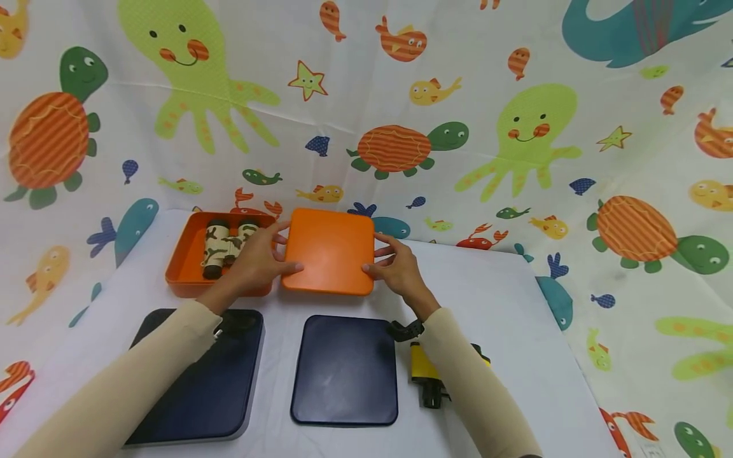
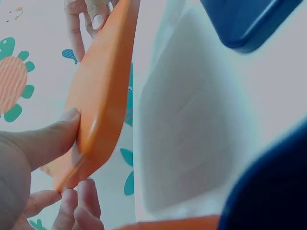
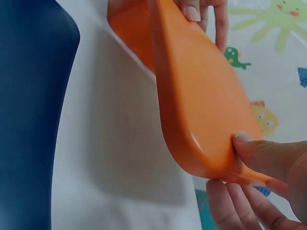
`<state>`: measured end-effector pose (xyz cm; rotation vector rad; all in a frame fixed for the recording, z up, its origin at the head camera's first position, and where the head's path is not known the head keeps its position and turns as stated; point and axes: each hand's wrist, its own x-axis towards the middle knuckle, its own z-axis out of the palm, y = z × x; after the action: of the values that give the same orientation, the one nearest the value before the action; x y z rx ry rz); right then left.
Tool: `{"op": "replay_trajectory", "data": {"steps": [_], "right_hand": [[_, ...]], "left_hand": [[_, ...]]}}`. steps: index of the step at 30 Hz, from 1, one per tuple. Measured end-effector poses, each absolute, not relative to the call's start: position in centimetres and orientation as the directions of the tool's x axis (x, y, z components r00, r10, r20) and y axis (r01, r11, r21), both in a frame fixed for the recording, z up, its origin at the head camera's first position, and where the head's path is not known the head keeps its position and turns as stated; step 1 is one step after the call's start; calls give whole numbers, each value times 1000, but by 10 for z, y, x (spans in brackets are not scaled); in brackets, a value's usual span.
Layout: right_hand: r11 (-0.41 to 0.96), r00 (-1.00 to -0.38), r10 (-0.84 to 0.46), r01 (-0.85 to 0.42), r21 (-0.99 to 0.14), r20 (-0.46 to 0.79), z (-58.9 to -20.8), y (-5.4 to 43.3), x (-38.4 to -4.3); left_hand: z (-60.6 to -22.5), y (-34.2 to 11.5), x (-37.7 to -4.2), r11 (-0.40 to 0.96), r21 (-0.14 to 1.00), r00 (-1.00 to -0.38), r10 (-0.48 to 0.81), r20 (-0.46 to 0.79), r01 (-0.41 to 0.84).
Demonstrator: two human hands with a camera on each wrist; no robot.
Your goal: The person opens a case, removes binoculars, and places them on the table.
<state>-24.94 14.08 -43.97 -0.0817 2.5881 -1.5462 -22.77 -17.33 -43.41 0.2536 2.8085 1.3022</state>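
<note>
Both hands hold a square orange lid (image 1: 329, 251) above the white table, one at each side. My left hand (image 1: 260, 257) pinches its left edge, the thumb on the upper face and the fingers at the edge and beneath. On the opposite edge my right hand (image 1: 396, 264) grips the same way, as the right wrist view shows with its thumb (image 3: 249, 146) pressed on the lid. Just left of the lid sits an open orange box (image 1: 186, 254). Inside it lie camouflage-patterned binoculars (image 1: 216, 245), partly covered by my left hand.
A dark navy square lid (image 1: 343, 372) lies flat at the front centre. Left of it rests a larger navy lid or box (image 1: 195, 388), partly under my left forearm. Yellow and black binoculars (image 1: 424, 366) are half hidden by my right forearm. A sea-animal patterned cloth (image 1: 366, 83) hangs behind.
</note>
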Motion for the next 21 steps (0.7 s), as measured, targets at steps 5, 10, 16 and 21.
{"op": "replay_trajectory", "data": {"steps": [5,10,16,21], "right_hand": [[446,-989,-106,44,-894,-102,-442,151,-250],[482,-988,-83,76,-873,-132,-446,158,-251],[484,-986,-73,98,-869,-152,-450,165,-253],[482,-983,-57,126,-867,-175,-453,169,-256]], "left_hand": [[-441,-163,-230,617,779,-985,173,7,114],[-446,-153,-230,621,779,-986,164,-18,89],[-450,-141,-234,652,756,-988,145,-52,56],[-451,-132,-237,668,743,-989,135,-61,46]]}}
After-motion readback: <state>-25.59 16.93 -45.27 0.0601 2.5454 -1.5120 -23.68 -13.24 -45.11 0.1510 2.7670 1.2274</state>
